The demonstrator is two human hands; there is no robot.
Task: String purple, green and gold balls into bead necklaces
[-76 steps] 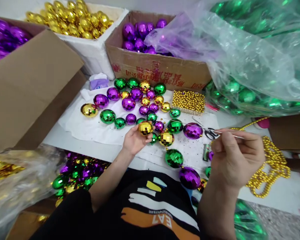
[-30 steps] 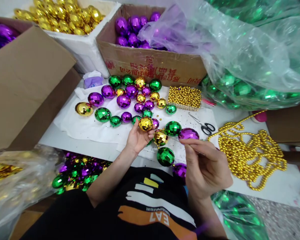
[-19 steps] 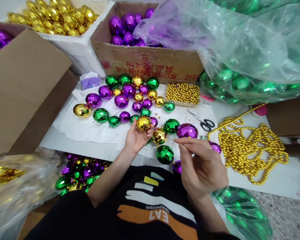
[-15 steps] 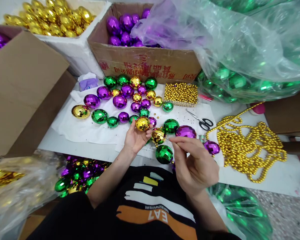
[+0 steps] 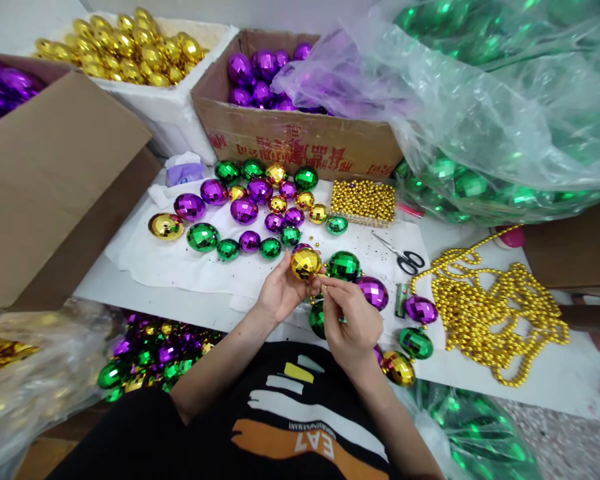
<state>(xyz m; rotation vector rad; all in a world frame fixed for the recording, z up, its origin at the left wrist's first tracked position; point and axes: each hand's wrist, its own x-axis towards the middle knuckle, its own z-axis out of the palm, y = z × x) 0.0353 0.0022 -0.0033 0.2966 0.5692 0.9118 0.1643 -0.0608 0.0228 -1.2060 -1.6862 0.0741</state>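
1. Gold faceted ball [image 5: 306, 264] near center of frame, raised over the surface [image 5: 120, 293], gripped in left hand [image 5: 283, 293].
2. Left hand: palm turned up, thumb and fingers clamped on gold faceted ball.
3. Right hand [image 5: 353, 320], just right of center: thumb and forefinger pinched together at lower right edge of same ball; anything between fingertips too small to tell.
4. Just right of held ball: large green ball [image 5: 343, 266]; beyond, nearer right, large purple ball [image 5: 373, 293], partly behind right hand.
5. Left and above hands: faceted balls [image 5: 244, 211] in purple, green and gold, laid in loose rows on white cloth [image 5: 180, 267].
6. Above and right of hands: small gold beads [image 5: 363, 200] in rectangular block; below, black-handled scissors [image 5: 405, 257], blades slightly spread, pointing upper left.
7. Right side: heaped gold bead strand [image 5: 485, 313].
8. Top: white box [image 5: 165, 110] of gold balls; cardboard box [image 5: 300, 143] with red print, full of purple balls.
9. Upper right: clear plastic bag [image 5: 510, 140] over green shiny items. Upper left: tilted brown carton [image 5: 55, 167]. Lower left: mixed pile [image 5: 150, 347] of purple, green and gold balls.
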